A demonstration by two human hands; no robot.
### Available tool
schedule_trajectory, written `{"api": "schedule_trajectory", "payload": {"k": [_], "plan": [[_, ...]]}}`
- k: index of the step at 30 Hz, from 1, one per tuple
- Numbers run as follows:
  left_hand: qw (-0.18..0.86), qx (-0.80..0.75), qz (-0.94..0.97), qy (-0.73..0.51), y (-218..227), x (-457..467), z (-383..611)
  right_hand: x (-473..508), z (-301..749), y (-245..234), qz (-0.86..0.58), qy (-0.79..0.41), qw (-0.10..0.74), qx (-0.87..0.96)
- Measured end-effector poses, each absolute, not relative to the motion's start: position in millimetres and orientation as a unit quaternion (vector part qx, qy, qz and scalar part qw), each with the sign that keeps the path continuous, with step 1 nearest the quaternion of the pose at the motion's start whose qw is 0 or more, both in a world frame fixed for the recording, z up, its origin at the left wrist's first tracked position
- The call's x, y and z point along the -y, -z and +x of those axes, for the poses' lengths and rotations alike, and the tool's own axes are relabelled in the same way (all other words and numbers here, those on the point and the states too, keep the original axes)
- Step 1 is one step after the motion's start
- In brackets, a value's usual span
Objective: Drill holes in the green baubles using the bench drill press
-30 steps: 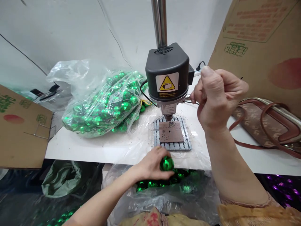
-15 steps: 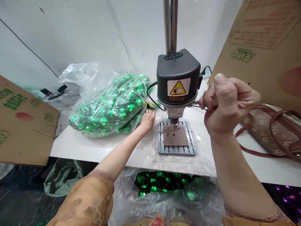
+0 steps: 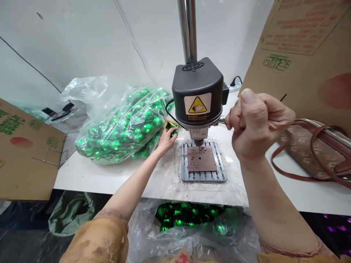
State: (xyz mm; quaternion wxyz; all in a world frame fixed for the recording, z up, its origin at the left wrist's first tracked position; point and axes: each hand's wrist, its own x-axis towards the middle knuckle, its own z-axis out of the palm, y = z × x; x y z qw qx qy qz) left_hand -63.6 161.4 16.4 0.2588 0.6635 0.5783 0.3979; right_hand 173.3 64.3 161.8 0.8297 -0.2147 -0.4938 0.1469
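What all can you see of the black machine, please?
The machine has a black, plastic-looking vented housing, a white label with a yellow warning triangle, and a grey lower part. It sits upright before a shiny pole, above a slotted base. The right hand appears closed around its side lever.

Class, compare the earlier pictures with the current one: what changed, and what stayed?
The left hand moved forward and left from the open bag, where it held a ball, to the mouth of the tied bag. It is now at a green ball there; whether it grips it is unclear. The right hand stays closed on the lever; the plate still lies under the drill.
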Motion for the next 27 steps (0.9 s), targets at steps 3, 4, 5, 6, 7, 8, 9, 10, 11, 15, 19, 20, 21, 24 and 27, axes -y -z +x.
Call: {"api": "schedule_trajectory", "payload": {"k": [3,4,5,6,7,8,9,10,11,15,19,20,21,24,27], "plan": [[0.486,-0.489,0.538,-0.485,-17.1,-131.9,-64.9,-64.9,172.5,-161.4,-0.213,-0.15,0.831,0.491],[0.537,-0.464,0.498,-0.498,-17.0,-122.2,-63.3,-65.3,172.4,-161.2,-0.211,-0.152,0.832,0.49],[0.566,-0.451,0.469,-0.507,-16.4,-113.1,-60.6,-65.8,172.4,-161.1,-0.207,-0.153,0.834,0.488],[0.574,-0.449,0.453,-0.514,-15.3,-104.9,-56.9,-66.3,172.5,-161.0,-0.205,-0.156,0.835,0.487],[0.566,-0.456,0.451,-0.518,-13.6,-97.8,-52.4,-66.8,172.7,-160.9,-0.204,-0.158,0.835,0.486],[0.549,-0.468,0.457,-0.521,-11.5,-92.0,-47.3,-67.2,173.0,-160.8,-0.202,-0.16,0.836,0.485],[0.529,-0.479,0.468,-0.521,-9.2,-87.4,-41.9,-67.6,173.4,-160.7,-0.2,-0.161,0.837,0.484],[0.513,-0.486,0.48,-0.521,-6.8,-84.1,-36.5,-67.8,173.7,-160.6,-0.197,-0.163,0.838,0.483],[0.505,-0.487,0.489,-0.519,-4.5,-81.8,-31.4,-67.9,174.1,-160.5,-0.196,-0.164,0.838,0.483],[0.528,-0.463,0.494,-0.513,1.8,-79.3,-15.5,-67.3,175.0,-159.6,-0.22,-0.159,0.825,0.495],[0.54,-0.446,0.513,-0.497,4.8,-79.0,-8.0,-68.4,175.5,-157.0,-0.235,-0.138,0.809,0.521],[0.539,-0.441,0.521,-0.493,5.6,-78.9,-6.9,-69.1,175.6,-156.2,-0.233,-0.132,0.806,0.527],[0.537,-0.438,0.531,-0.488,6.4,-78.9,-6.2,-69.7,175.7,-155.6,-0.232,-0.126,0.804,0.532],[0.522,-0.435,0.563,-0.47,9.0,-79.1,-5.0,-70.9,175.7,-154.4,-0.237,-0.121,0.803,0.533],[0.487,-0.447,0.587,-0.467,10.9,-79.3,-4.3,-70.7,175.8,-154.3,-0.238,-0.125,0.804,0.53]]}}
